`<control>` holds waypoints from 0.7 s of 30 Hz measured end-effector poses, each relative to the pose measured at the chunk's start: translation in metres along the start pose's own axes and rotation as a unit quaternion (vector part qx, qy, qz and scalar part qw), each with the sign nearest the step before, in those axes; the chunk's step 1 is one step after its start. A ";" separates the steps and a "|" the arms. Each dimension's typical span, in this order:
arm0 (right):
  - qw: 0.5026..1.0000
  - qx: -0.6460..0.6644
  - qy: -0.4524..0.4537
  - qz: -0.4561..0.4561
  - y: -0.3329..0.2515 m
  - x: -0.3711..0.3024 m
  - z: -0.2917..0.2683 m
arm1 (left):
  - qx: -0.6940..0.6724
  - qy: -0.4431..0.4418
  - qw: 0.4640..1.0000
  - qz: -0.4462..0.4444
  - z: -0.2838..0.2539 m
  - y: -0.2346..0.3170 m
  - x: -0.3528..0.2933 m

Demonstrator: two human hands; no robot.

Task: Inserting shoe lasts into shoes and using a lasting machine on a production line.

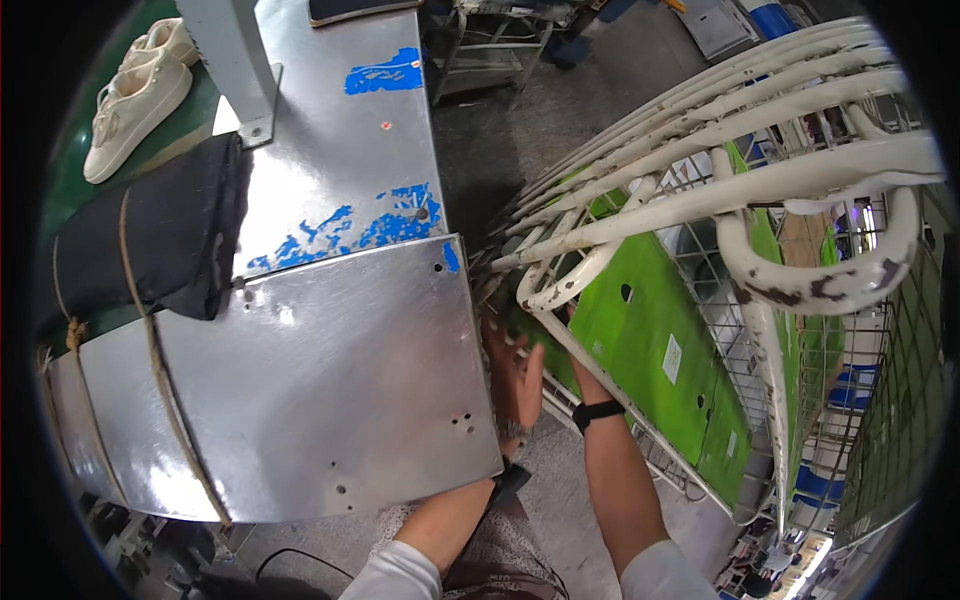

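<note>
Beside the right edge of the metal-topped table [330, 370], my left hand [518, 385] is held low with its fingers apart; I see nothing in it. My right hand [588, 378] reaches into the cream-painted pipe-and-mesh cart [690, 208], with a black band on its wrist. The cart's tubing and a green panel [645, 320] hide its fingers, so what it touches does not show. The green panel stands tilted against the cart's wire mesh, with a small white label on it. Between the hands and deeper in, the space is dark.
A rolled black cloth [150, 230] lies on the table's left side, and brown cords [165, 385] cross the tabletop. Cream sneakers [140, 105] rest on a green surface by a grey post [235, 70]. A metal rack [490, 55] stands at the back.
</note>
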State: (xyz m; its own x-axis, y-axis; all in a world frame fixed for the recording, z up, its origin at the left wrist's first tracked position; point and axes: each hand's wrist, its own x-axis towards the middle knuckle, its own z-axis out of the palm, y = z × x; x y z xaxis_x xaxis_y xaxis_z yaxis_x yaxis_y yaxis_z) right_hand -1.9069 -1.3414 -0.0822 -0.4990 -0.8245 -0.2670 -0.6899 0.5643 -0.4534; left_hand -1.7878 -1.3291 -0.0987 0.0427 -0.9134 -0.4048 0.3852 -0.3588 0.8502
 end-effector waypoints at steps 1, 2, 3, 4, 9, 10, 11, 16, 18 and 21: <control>1.000 -0.004 -0.006 0.004 -0.003 0.001 -0.003 | 0.049 -0.041 0.998 0.001 -0.016 -0.020 -0.019; 1.000 -0.001 -0.021 -0.001 -0.012 0.000 0.000 | 0.105 -0.069 0.992 0.006 -0.044 -0.042 -0.037; 0.999 0.001 -0.040 -0.008 -0.018 -0.002 0.006 | 0.209 -0.108 0.972 -0.016 -0.071 -0.059 -0.060; 0.998 0.001 -0.062 -0.018 -0.022 -0.005 0.011 | 0.309 -0.140 0.940 -0.044 -0.094 -0.063 -0.083; 0.981 0.189 -0.027 -0.023 0.025 -0.119 0.057 | 0.458 -0.209 0.860 -0.084 -0.177 0.033 -0.167; 0.978 0.171 -0.106 -0.058 0.015 -0.155 0.057 | 0.442 -0.162 0.881 -0.054 -0.197 0.043 -0.186; 0.974 0.104 -0.147 -0.136 0.025 -0.178 0.057 | 0.412 -0.119 0.902 -0.044 -0.207 0.057 -0.204; 0.871 0.068 -0.467 -0.134 -0.021 -0.323 0.047 | 0.347 0.156 0.925 -0.020 -0.307 0.095 -0.336; 0.811 0.049 -0.553 -0.185 -0.014 -0.355 0.055 | 0.270 0.270 0.919 -0.102 -0.347 0.113 -0.409; 0.755 -0.046 -0.608 -0.241 -0.020 -0.373 0.084 | 0.305 0.383 0.860 -0.141 -0.418 0.094 -0.506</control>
State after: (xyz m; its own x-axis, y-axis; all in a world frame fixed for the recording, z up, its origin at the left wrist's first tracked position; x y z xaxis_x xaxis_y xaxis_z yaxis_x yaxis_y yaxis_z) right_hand -1.6626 -1.0491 -0.0453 0.6339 -0.3335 -0.6978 -0.6985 0.1406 -0.7017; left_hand -1.3877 -0.8204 0.0447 0.7122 -0.4617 -0.5288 -0.0652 -0.7936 0.6049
